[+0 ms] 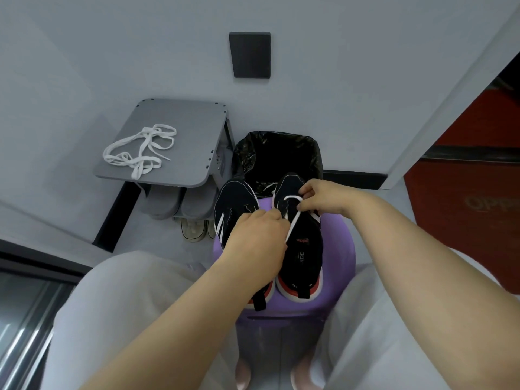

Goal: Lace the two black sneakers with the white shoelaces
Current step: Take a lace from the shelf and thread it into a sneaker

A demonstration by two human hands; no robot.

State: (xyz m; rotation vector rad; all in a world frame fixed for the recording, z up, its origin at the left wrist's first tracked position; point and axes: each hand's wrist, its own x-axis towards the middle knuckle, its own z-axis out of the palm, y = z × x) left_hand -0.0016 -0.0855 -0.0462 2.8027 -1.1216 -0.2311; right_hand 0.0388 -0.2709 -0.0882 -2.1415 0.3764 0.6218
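Head view. Two black sneakers stand side by side on a purple stool (342, 249) between the person's knees, toes towards 12 o'clock and heels towards 6 o'clock.

The left sneaker (233, 206) shows white side stripes and carries no lace that can be seen. The right sneaker (305, 249) has a white shoelace (294, 222) on it. The lace forms a small loop over the forefoot, and one strand runs from there towards 7 o'clock across the tongue.

The right hand (323, 201) comes in from 4 o'clock. Its fingertips pinch the lace at the loop, on the 3 o'clock edge of the right sneaker. The left hand (259, 240) comes in from 7 o'clock and lies across the gap between the two sneakers. Its fingers are curled, and the strand runs into its grip at the thumb side.

A second white shoelace (140, 149) lies loosely tangled on a grey shelf (191, 128) at 10 o'clock from the stool, well apart from both hands. Grey slippers (166, 204) sit beneath the shelf. A bin with a black liner (278, 153) stands at 12 o'clock, just beyond the sneaker toes. A dark panel (250, 54) is fixed to the wall above the bin.
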